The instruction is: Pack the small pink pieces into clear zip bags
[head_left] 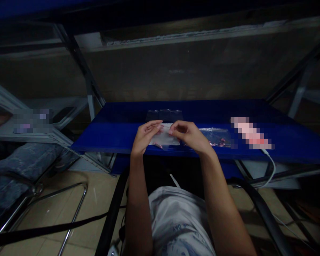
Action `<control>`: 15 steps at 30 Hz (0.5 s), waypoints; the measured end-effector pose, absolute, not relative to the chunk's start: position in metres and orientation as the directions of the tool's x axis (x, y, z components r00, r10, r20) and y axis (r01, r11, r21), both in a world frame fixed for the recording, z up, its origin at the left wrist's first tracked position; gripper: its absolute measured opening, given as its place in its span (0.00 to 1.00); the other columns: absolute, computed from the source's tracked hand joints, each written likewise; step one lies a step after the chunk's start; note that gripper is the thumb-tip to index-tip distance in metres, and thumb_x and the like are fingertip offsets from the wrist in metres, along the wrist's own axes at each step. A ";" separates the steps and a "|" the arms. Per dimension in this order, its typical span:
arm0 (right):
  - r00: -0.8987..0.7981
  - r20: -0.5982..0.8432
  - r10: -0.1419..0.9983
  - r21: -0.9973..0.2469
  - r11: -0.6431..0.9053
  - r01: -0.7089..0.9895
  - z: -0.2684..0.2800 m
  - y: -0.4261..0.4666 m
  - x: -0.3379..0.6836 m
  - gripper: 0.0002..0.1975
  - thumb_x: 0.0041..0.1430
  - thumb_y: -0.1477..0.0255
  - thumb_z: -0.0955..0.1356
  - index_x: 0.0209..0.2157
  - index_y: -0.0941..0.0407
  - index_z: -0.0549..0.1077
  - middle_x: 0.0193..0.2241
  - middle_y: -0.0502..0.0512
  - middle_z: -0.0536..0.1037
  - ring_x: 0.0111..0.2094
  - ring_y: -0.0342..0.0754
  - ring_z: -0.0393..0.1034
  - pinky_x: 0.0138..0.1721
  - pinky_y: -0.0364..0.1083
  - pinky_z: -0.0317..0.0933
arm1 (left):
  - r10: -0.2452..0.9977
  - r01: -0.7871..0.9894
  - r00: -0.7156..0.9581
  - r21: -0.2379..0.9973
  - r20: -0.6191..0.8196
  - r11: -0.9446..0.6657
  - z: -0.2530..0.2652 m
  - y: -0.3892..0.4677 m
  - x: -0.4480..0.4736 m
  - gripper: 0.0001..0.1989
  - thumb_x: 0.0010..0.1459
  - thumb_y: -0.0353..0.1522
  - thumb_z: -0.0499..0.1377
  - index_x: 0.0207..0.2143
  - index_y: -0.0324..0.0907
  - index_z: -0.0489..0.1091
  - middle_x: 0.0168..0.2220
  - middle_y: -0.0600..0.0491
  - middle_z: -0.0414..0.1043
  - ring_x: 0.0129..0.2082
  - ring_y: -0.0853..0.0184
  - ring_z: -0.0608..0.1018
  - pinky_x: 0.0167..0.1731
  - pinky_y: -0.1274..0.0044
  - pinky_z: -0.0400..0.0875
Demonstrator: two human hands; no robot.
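White sheet between both hands

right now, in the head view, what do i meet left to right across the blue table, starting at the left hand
Left hand, white sheet, right hand, clear bag, pixelated item.

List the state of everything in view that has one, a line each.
Left hand: fingers bent, fingertips at the white sheet; grip unclear.
Right hand: thumb and fingertips close together over the sheet; grip unclear.
White sheet: spread out between the hands.
Clear bag: lying down, small pinkish pieces showing; seal unclear.
Rear clear bags: lying flat.
White cable: hanging over the table edge.
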State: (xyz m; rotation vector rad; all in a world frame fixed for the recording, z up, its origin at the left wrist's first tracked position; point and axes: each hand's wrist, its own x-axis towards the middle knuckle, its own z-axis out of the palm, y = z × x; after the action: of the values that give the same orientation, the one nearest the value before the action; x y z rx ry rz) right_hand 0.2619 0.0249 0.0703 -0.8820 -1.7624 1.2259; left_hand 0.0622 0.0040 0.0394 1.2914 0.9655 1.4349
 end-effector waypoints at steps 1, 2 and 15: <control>-0.418 0.217 0.882 -0.956 0.279 0.093 0.069 0.026 0.264 0.19 0.51 0.55 0.77 0.31 0.56 0.75 0.25 0.50 0.75 0.25 0.44 0.66 0.25 0.43 0.57 | 0.971 -0.121 -0.020 0.963 0.240 -0.241 0.038 0.005 0.063 0.18 0.56 0.41 0.70 0.46 0.40 0.80 0.41 0.46 0.83 0.41 0.61 0.84 0.46 0.71 0.76; -0.394 0.222 0.892 -0.958 0.275 0.082 0.067 0.027 0.265 0.19 0.51 0.56 0.77 0.32 0.55 0.75 0.26 0.51 0.76 0.26 0.45 0.68 0.24 0.43 0.58 | 0.971 -0.107 -0.036 0.965 0.235 -0.238 0.037 0.006 0.065 0.17 0.56 0.41 0.70 0.43 0.39 0.80 0.38 0.47 0.83 0.39 0.62 0.84 0.44 0.71 0.77; -0.236 0.314 0.920 -0.940 0.336 0.061 0.067 0.030 0.276 0.16 0.51 0.59 0.78 0.36 0.55 0.78 0.30 0.55 0.81 0.31 0.49 0.76 0.34 0.47 0.69 | 0.934 -0.026 -0.139 0.941 0.329 -0.336 0.045 0.006 0.079 0.14 0.56 0.38 0.70 0.42 0.41 0.79 0.35 0.50 0.82 0.36 0.64 0.84 0.42 0.71 0.78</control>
State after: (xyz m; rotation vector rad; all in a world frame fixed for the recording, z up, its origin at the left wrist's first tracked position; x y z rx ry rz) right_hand 0.2759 0.0303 0.0670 -0.9109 -1.5864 1.0615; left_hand 0.0791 0.0056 0.0451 1.3507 1.0891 1.5833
